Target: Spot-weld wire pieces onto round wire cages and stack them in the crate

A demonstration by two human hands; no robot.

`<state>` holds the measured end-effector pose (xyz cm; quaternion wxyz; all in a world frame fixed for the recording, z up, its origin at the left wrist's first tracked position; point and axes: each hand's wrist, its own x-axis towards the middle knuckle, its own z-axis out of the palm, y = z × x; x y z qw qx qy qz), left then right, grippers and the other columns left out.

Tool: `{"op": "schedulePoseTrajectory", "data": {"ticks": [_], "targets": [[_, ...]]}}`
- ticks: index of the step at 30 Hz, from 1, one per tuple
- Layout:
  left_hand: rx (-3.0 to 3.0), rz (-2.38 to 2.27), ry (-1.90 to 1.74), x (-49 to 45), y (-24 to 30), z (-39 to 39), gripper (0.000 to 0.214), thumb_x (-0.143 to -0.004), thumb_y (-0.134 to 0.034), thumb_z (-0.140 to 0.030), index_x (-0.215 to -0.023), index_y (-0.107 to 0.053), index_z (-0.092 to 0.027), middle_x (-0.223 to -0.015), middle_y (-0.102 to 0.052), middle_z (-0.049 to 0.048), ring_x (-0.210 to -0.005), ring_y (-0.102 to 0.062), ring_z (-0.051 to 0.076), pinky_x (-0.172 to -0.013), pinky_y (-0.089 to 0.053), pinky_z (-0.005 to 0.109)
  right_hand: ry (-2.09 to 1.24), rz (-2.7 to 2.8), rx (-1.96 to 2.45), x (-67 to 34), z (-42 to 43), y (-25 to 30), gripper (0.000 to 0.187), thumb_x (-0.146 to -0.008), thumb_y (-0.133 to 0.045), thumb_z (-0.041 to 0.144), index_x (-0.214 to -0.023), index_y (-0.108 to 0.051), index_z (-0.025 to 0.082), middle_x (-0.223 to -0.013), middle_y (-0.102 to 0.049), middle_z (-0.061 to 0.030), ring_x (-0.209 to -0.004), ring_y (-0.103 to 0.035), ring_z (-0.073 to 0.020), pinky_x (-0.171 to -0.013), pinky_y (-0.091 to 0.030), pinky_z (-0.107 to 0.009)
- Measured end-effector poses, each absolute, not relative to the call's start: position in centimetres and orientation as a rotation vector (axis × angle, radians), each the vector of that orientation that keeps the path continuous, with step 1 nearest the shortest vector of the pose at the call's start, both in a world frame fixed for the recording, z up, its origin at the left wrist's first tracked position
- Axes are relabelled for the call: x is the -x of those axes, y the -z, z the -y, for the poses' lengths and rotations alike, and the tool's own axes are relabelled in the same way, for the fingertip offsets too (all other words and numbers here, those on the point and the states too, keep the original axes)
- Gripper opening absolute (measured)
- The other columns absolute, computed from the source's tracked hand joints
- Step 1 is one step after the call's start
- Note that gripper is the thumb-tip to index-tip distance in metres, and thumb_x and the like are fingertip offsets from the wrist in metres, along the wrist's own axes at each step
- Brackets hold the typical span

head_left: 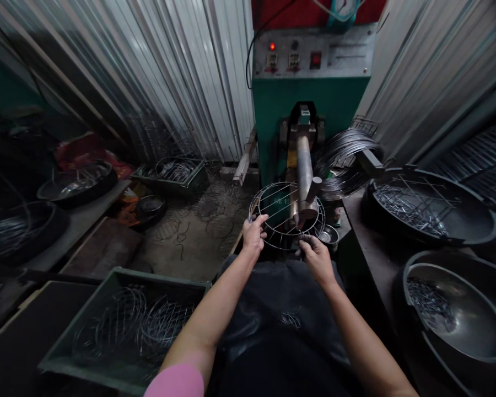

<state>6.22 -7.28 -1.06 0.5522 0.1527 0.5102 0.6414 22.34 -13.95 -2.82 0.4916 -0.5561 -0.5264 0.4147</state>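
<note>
My left hand [254, 232] is closed on the left rim of a round wire rack [278, 208], thumb on top. The rack has two rings crossed by thin parallel bars and lies under the metal arm [305, 162] of a green machine [268, 110]. At the rack's near rim, right beside the arm's pointed tip [296, 220], the fingers of my right hand [315, 255] are pinched together. What they hold is too small to make out. A few short bent wires [290, 319] rest on the dark apron [268, 298] over my lap.
Left of me, a green crate [116, 273] holds several wire racks. To the right stand a black pan [471, 215] of short wire pieces and a metal bowl [475, 309] of small metal parts. A wire coil [347, 149] hangs beside the machine. Loose wires litter the floor [190, 242].
</note>
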Motion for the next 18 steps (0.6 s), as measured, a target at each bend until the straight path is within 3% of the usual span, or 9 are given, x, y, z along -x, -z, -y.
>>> {"op": "schedulePoseTrajectory", "data": {"ticks": [12,18], "targets": [[-0.334,-1.225,-1.452,-6.3,1.41,7.01,0.042,-0.043,-0.075,-0.026,-0.064,-0.04,-0.019,-0.051,-0.029,-0.0103,-0.04,-0.023,0.002,-0.035,-0.013,0.015,-1.048,1.242,1.354,-22.1,14.44,2.13,0.026,-0.077,-0.053,0.039,-0.086,-0.058,0.016,-0.056,-0.06,0.0004,-0.052,-0.055,-0.0134,-0.051,-0.039,-0.024],[-0.26,-1.218,-1.43,-6.3,1.43,7.05,0.037,-0.045,-0.073,-0.023,-0.058,-0.039,-0.018,-0.048,-0.025,-0.0108,-0.037,-0.02,0.001,-0.033,-0.011,0.015,-1.051,1.235,1.32,-22.1,14.18,2.3,0.027,-0.078,-0.052,0.04,-0.089,-0.059,0.016,-0.069,-0.065,-0.0036,-0.056,-0.058,-0.0137,-0.051,-0.04,-0.024]]}}
